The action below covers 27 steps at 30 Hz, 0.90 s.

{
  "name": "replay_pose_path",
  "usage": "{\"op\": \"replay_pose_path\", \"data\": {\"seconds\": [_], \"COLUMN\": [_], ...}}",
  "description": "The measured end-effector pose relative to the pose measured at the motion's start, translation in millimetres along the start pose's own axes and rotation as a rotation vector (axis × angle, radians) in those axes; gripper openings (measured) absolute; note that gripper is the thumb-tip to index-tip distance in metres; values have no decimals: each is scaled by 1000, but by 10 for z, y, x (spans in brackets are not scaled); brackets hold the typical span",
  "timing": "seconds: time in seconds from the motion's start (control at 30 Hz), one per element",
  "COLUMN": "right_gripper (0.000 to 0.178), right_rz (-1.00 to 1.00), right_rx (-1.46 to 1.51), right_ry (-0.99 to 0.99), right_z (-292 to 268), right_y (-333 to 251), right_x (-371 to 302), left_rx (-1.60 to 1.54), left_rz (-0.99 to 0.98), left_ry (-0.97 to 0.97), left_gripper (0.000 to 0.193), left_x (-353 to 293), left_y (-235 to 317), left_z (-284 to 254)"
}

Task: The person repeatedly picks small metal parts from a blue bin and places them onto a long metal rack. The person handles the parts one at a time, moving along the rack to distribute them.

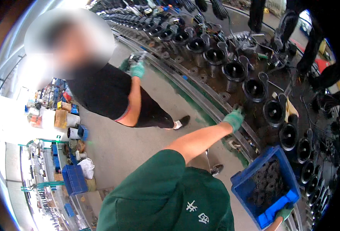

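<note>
My left hand (234,119), in a green glove, reaches over the metal rail to the near edge of the dark machine bed. Its fingers are too blurred against the dark parts to show what they touch. At the lower right, my right hand (284,213), also gloved in green, is closed on the near rim of a blue plastic crate (244,189). Many small dark parts (269,181) lie in the crate, which stands tilted beside the rail. Ahead of my left hand are round black cups (254,90) in a long curved row, each with a light pin in the middle.
A co-worker in black (100,90) stands at the left, holding a dark metallic piece (136,57) in green gloves. The metal rail (185,82) runs along the machine. Shelving, boxes and a blue bin (74,179) stand at the far left. Black hoses (256,15) hang above.
</note>
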State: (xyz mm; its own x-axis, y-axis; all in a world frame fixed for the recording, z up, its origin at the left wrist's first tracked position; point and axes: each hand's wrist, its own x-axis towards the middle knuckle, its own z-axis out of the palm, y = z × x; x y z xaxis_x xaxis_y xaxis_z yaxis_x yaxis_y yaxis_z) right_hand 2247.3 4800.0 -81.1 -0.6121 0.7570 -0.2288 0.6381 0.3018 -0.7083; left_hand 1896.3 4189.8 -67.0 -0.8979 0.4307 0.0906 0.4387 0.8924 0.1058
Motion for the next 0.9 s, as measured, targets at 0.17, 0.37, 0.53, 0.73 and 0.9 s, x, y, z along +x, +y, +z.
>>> {"op": "replay_pose_path", "data": {"seconds": [0.17,0.37,0.53,0.73,0.9], "right_gripper": [53,48,58,75,71], "right_rz": [-200,-253,13,119,127], "right_rx": [-738,-659,-637,-629,-665], "right_ry": [5,137,102,74,93], "right_z": [-97,-248,-131,-57,-121], "right_y": [-667,-455,-1207,-1419,-1310], "right_x": [-292,-477,-752,-834,-858], "left_rx": [-55,-231,-296,-298,-290], "left_rz": [49,35,18,-59,32], "left_ry": [-284,-78,-23,-45,67], "left_gripper": [26,59,66,55,55], "left_x": [-36,-5,-82,-20,58], "left_y": [-70,-212,-227,-286,-347], "left_z": [-338,33,-74,-94,23]}}
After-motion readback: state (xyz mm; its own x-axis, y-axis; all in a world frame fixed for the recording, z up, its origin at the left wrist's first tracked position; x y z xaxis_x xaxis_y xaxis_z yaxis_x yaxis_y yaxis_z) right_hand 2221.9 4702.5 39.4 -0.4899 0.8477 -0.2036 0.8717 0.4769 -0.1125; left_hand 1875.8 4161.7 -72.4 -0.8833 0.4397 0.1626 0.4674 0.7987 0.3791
